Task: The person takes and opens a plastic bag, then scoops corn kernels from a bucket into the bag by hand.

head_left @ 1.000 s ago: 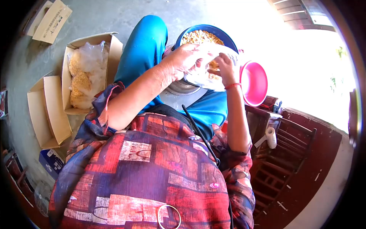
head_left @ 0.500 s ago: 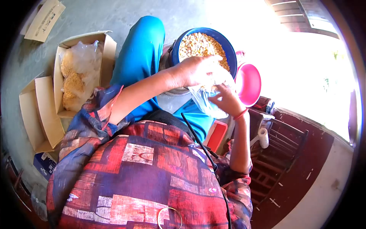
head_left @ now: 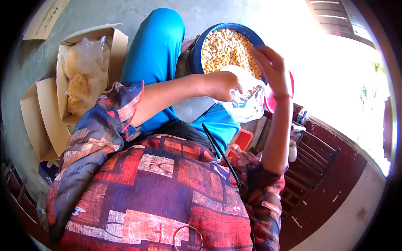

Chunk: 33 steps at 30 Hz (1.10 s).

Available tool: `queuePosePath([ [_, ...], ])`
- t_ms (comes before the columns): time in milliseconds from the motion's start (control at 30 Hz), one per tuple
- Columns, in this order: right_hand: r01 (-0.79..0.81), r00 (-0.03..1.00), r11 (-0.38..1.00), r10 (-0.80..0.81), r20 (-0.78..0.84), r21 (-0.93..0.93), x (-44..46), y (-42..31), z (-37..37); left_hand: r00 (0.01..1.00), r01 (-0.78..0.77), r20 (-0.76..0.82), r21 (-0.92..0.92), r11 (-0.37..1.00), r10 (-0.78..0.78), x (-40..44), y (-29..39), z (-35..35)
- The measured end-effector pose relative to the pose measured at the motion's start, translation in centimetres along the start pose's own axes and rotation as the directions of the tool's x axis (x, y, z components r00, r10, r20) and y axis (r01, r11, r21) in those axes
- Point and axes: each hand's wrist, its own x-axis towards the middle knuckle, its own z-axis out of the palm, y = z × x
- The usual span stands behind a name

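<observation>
My left hand (head_left: 224, 85) is closed on a clear plastic bag (head_left: 247, 106), which hangs beside the near rim of a blue tub (head_left: 195, 56). The tub is filled with yellow and orange corn kernels (head_left: 228, 48). What lies inside the bag is hard to make out. My right hand (head_left: 273, 69) is raised at the tub's right rim, apart from the bag, with its fingers loosely bent and nothing visible in them. A pink bowl (head_left: 291, 85) stands partly hidden behind my right wrist.
On the left, a cardboard box (head_left: 119, 58) holds plastic bags of yellow food (head_left: 79, 85). Another cardboard box (head_left: 39, 121) stands beside it. A red container (head_left: 242, 140) sits near my leg. At right is a dark slatted rack (head_left: 310, 167) and a white roll (head_left: 292, 150).
My right hand has let go of the bag and moved up and right to the tub's rim. My left hand has lowered slightly, keeping the bag. The view has shifted a little.
</observation>
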Motion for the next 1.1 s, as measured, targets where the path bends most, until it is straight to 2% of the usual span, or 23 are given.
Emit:
queuePosePath([
  [33,0.187,0.980,0.975,-0.194,-0.049,-0.123,1.8,0.5,1.8,1.000,-0.029,0.000,0.028,0.999,0.029,0.1,-0.4,0.6],
  [100,0.375,0.925,0.876,-0.374,0.063,-0.303,4.9,2.4,5.0,0.990,0.055,0.128,0.023,0.998,-0.058,-0.3,0.3,0.8],
  [133,0.422,0.902,0.826,-0.423,0.085,-0.373,6.0,3.5,6.7,0.997,-0.054,0.066,0.049,0.997,0.050,-0.5,-0.9,1.7],
  [167,0.466,0.877,0.769,-0.467,0.113,-0.437,6.6,4.4,8.2,0.992,-0.003,0.123,0.025,1.000,0.000,-0.7,-0.3,1.2],
  [233,0.433,0.899,0.785,-0.414,0.146,-0.442,6.6,4.7,9.7,0.972,0.118,0.208,-0.036,0.992,-0.108,-0.9,0.7,0.1],
  [300,0.448,0.881,0.852,-0.370,0.294,-0.272,5.2,5.4,9.6,0.966,0.133,0.227,-0.022,0.991,-0.124,-1.0,1.1,-0.4],
  [333,0.560,0.821,0.733,-0.431,0.375,-0.385,4.1,5.6,9.4,0.957,0.142,0.253,0.002,0.990,-0.138,-1.0,1.1,-0.2],
  [433,0.532,0.815,0.706,-0.277,0.509,-0.468,1.6,7.0,8.4,0.942,0.129,0.308,0.034,0.991,-0.133,-1.0,1.0,0.4],
  [500,0.334,0.925,0.776,-0.163,0.343,-0.535,0.3,7.2,6.2,0.946,0.118,0.301,0.018,0.993,-0.118,-1.0,0.8,0.9],
  [533,0.191,0.975,0.911,-0.132,0.179,-0.366,0.7,8.8,5.8,0.956,0.129,0.268,-0.006,0.992,-0.123,-1.1,0.9,0.9],
  [567,0.267,0.961,0.860,-0.269,0.059,-0.435,0.4,10.2,4.4,0.955,0.128,0.272,-0.007,0.992,-0.121,-1.1,0.8,0.9],
  [633,0.143,0.965,0.809,-0.242,-0.102,-0.570,0.6,10.4,3.2,0.976,0.103,0.196,-0.048,0.994,-0.091,-1.0,0.8,0.6],
  [767,-0.055,0.974,0.808,-0.087,-0.211,-0.587,1.3,10.7,3.8,0.973,0.123,0.213,-0.132,0.984,-0.093,-0.8,0.7,0.5],
  [833,0.088,0.967,0.764,-0.221,-0.131,-0.639,1.7,9.5,5.3,0.971,0.120,0.224,-0.154,0.981,-0.083,-0.7,0.5,0.4],
  [900,0.092,0.995,0.704,-0.100,0.031,-0.704,2.1,9.9,6.5,0.969,0.113,0.240,-0.203,0.973,-0.062,-0.6,0.4,0.3],
  [967,0.099,0.995,0.667,-0.068,0.072,-0.739,2.4,11.2,7.6,0.968,0.133,0.239,-0.256,0.957,-0.071,-0.5,0.2,0.2],
  [1000,0.104,0.994,0.723,-0.100,0.046,-0.683,2.8,11.7,7.5,0.973,0.145,0.218,-0.302,0.942,-0.080,-0.5,0.3,-0.3],
  [1033,0.108,0.994,0.723,-0.102,0.049,-0.683,3.2,12.1,6.9,0.976,0.158,0.198,-0.350,0.923,-0.092,-0.6,0.5,-0.7],
  [1067,0.005,0.999,0.907,-0.022,-0.034,-0.422,3.4,12.6,6.1,0.981,0.153,0.163,-0.323,0.934,-0.104,-0.4,0.6,-1.2],
  [1100,-0.093,0.993,0.989,0.083,-0.090,-0.113,3.6,12.5,5.6,0.991,0.118,0.097,-0.287,0.951,-0.093,-0.3,0.6,-1.5],
])
